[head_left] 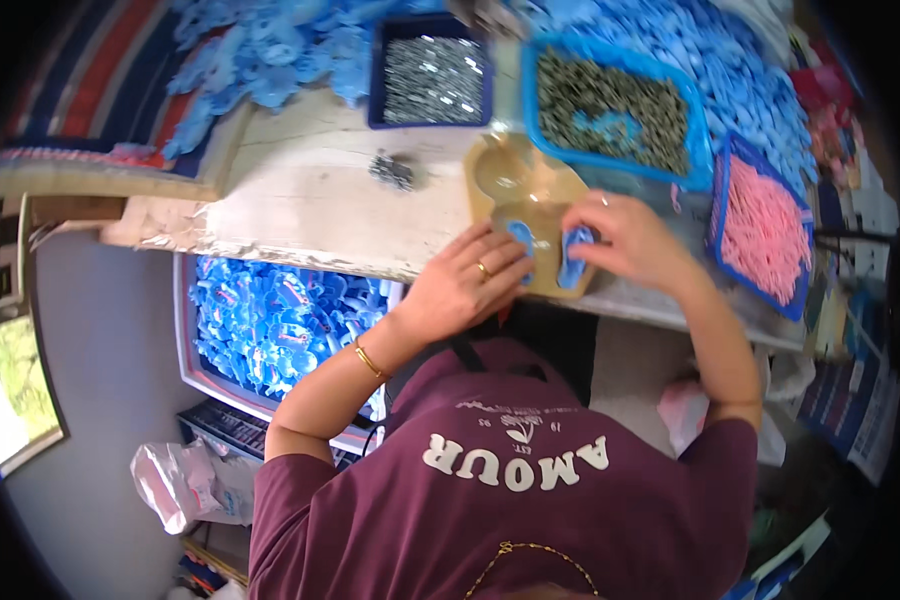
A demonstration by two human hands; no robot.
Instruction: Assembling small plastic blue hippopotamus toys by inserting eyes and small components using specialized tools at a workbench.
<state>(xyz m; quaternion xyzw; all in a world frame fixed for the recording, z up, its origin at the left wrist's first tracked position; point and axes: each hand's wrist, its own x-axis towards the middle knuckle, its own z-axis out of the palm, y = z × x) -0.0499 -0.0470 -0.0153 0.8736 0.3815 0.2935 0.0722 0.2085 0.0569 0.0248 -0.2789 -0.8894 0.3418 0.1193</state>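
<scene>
A tan moulded tray [482,180] with rounded hollows lies at the table's front edge. Over its near left part, my left hand [475,275] has its fingers curved together, the tips on a blue plastic piece [518,233]; the thumb is hidden. My right hand [625,235] pinches a second blue plastic piece [573,270] between thumb and fingers at the tray's near right side. The fingers cover part of both pieces, so their full shape does not show.
Behind the tray stand a dark blue bin [374,85] of silvery metal parts and a light blue basket [705,130] of brownish small parts. Pink strips [760,225] fill a bin at right. Blue pieces [280,50] heap behind; more fill a box [185,330] below. Metal bits [392,170] lie left.
</scene>
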